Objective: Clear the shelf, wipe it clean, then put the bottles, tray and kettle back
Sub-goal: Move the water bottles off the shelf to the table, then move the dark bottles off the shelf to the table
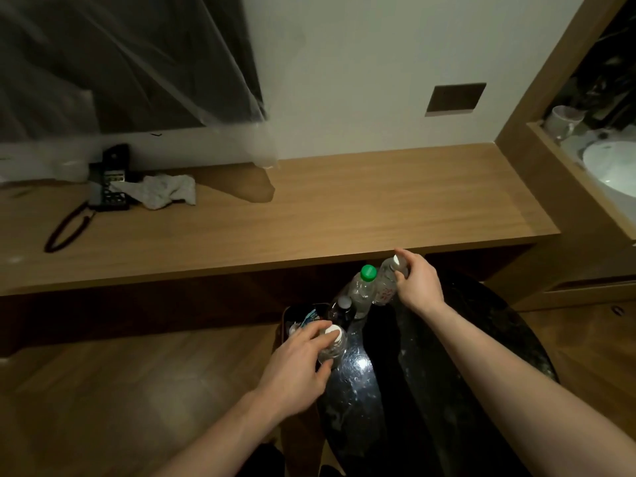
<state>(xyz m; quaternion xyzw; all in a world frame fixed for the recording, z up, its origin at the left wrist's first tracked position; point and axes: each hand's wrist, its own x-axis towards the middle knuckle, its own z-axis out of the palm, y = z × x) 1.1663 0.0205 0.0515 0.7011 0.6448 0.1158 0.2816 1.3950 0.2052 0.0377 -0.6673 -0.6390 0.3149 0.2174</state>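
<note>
4 bottles (361,290); 2 gripped, left hand (296,366), right hand (418,282)

Light wood-grain shelf (344,208) mid-frame, crumpled white cloth (161,191) and black phone (108,187) at left; lower centre, glossy black speckled table (430,390), clear bottles capped green (368,272) and white (334,332).
</note>
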